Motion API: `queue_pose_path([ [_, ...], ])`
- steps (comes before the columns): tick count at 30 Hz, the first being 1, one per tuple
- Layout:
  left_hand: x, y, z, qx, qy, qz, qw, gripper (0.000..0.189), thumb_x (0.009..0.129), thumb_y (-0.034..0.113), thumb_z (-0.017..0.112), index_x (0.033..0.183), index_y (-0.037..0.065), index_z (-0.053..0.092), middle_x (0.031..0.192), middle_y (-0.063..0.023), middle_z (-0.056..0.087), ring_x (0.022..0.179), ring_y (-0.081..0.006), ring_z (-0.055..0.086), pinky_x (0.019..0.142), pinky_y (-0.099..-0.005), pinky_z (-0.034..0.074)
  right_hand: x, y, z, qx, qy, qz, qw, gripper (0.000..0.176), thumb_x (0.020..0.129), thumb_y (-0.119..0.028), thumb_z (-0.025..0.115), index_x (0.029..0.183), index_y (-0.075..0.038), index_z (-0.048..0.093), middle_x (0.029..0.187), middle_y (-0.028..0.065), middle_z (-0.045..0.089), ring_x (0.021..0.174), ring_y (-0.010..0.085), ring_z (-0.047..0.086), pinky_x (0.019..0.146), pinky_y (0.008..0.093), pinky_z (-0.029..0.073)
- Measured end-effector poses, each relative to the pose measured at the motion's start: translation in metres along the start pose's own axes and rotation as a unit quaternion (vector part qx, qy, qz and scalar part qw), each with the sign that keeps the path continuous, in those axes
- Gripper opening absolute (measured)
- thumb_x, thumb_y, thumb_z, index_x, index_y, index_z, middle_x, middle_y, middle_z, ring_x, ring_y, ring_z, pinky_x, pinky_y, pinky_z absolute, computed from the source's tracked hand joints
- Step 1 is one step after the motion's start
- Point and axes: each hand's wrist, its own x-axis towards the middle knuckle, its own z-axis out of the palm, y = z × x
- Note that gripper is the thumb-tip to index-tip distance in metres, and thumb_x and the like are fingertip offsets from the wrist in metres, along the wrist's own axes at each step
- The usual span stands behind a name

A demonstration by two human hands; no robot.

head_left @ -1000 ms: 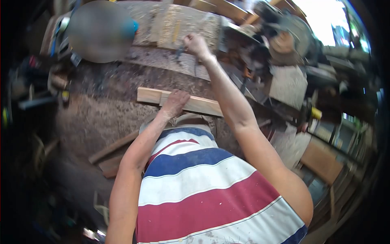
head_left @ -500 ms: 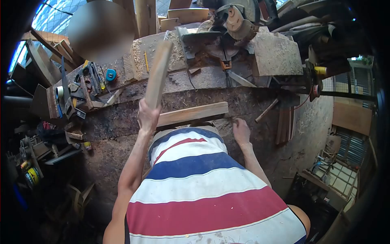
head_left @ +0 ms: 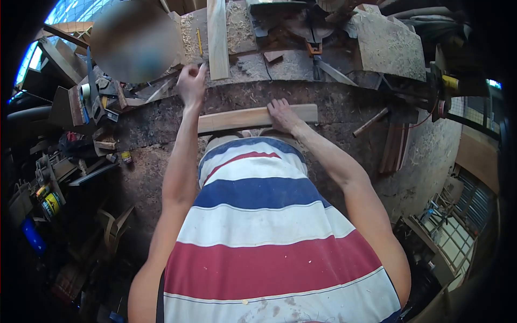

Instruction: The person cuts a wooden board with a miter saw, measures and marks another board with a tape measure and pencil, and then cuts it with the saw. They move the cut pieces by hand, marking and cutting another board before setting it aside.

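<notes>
A pale wooden plank (head_left: 218, 43) lies lengthwise on the workbench among the shavings. Just left of its near end is my left hand (head_left: 192, 85), raised, apart from the plank and holding nothing, its fingers loosely bent and the thumb standing away from them. A second wooden board (head_left: 237, 118) lies crosswise close to my body, in front of my waist. My right hand (head_left: 284, 114) grips this board toward its right end, the fingers reaching over its far edge. The underside of that grip is hidden.
A yellow pencil (head_left: 200, 42) lies left of the plank. A saw machine's base (head_left: 307, 29) stands behind, with a brush (head_left: 316, 70) before it. Hand tools (head_left: 110, 94) crowd the left. A wooden stick (head_left: 370, 122) juts out at right.
My left hand has put the plank down on the bench and let go of it. My right hand has moved left and up onto the crosswise board. The camera view has tilted down.
</notes>
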Motion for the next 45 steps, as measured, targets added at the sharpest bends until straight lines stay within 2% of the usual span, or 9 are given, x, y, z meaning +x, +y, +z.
queue_pose_path([
  [4,-0.115,-0.033,-0.108,-0.040,-0.047,-0.174,0.983,0.069,0.107,0.053,0.068,0.059,0.003,0.063,0.054,-0.0003,0.056,0.050,-0.0104,0.047,0.053,-0.0359,0.038,-0.025,-0.035,-0.102,0.101,-0.080,0.011,0.992,0.043,0.080,-0.026,0.078,0.110,0.001,0.063,0.107,0.0201,0.069,0.104,0.0366,0.072,0.088,0.0469,0.061],
  [7,-0.192,-0.094,-0.136,-0.076,-0.166,-0.328,0.927,0.071,0.105,0.068,0.061,0.089,0.001,0.081,0.072,-0.0083,0.075,0.068,-0.0203,0.073,0.068,-0.0354,0.057,-0.035,-0.052,-0.141,0.118,0.017,-0.001,0.993,0.058,0.075,-0.029,0.086,0.116,0.001,0.061,0.109,0.0182,0.066,0.104,0.0347,0.071,0.091,0.0461,0.060],
  [8,-0.201,-0.082,-0.139,-0.120,-0.232,-0.348,0.900,0.085,0.100,0.077,0.062,0.133,-0.001,0.073,0.110,-0.0187,0.081,0.106,-0.0254,0.078,0.088,-0.0358,0.059,-0.032,-0.061,-0.151,0.123,0.074,-0.012,0.989,0.063,0.073,-0.031,0.088,0.119,0.001,0.060,0.110,0.0176,0.065,0.105,0.0337,0.070,0.092,0.0456,0.060],
  [11,-0.177,0.035,-0.120,-0.331,-0.180,-0.232,0.897,0.097,0.103,0.071,0.064,0.166,0.002,0.037,0.154,-0.0251,0.059,0.146,-0.0294,0.056,0.109,-0.0358,0.051,0.005,-0.094,-0.170,0.138,0.247,-0.016,0.959,0.088,0.067,-0.022,0.097,0.140,0.001,0.053,0.129,0.0230,0.065,0.118,0.0407,0.068,0.106,0.0525,0.057],
  [14,-0.120,0.090,-0.087,-0.220,0.067,0.089,0.969,0.063,0.106,0.047,0.071,0.148,0.001,0.065,0.138,-0.0218,0.066,0.132,-0.0257,0.062,0.109,-0.0421,0.051,0.057,-0.122,-0.178,0.175,0.362,-0.031,0.915,0.096,0.073,-0.017,0.092,0.153,0.000,0.041,0.136,0.0265,0.059,0.124,0.0433,0.064,0.109,0.0555,0.054],
  [18,-0.015,0.154,-0.103,-0.229,0.080,0.097,0.965,0.054,0.086,0.034,0.090,0.124,-0.001,0.075,0.107,-0.0160,0.077,0.087,-0.0244,0.073,0.080,-0.0407,0.059,0.078,-0.126,-0.195,0.240,0.337,-0.038,0.910,0.083,0.086,-0.024,0.086,0.153,0.001,0.046,0.143,0.0298,0.055,0.125,0.0456,0.063,0.113,0.0540,0.053],
  [21,0.020,0.159,-0.112,-0.108,0.019,0.136,0.985,0.063,0.077,0.031,0.093,0.127,0.002,0.067,0.104,-0.0164,0.078,0.086,-0.0246,0.074,0.079,-0.0392,0.060,0.061,-0.073,-0.171,0.279,0.113,0.041,0.953,0.060,0.099,-0.036,0.076,0.144,0.002,0.064,0.125,0.0269,0.069,0.124,0.0433,0.067,0.106,0.0496,0.057],
  [26,0.028,0.157,-0.109,0.057,-0.155,0.168,0.972,0.058,0.077,0.026,0.084,0.126,0.004,0.063,0.098,-0.0187,0.077,0.088,-0.0264,0.075,0.081,-0.0388,0.059,0.078,0.004,-0.115,0.501,0.098,0.305,0.804,0.063,0.097,-0.040,0.074,0.139,0.006,0.065,0.121,0.0255,0.074,0.120,0.0417,0.071,0.104,0.0495,0.057],
  [45,0.124,0.224,0.152,0.257,-0.412,0.339,0.806,0.070,0.071,0.040,0.090,0.125,0.003,0.063,0.119,-0.0226,0.069,0.114,-0.0431,0.069,0.095,-0.0526,0.055,0.037,0.208,-0.140,0.300,0.389,0.450,0.746,0.059,0.106,-0.044,0.066,0.147,-0.001,0.060,0.120,0.0336,0.070,0.112,0.0487,0.070,0.097,0.0532,0.055],
])
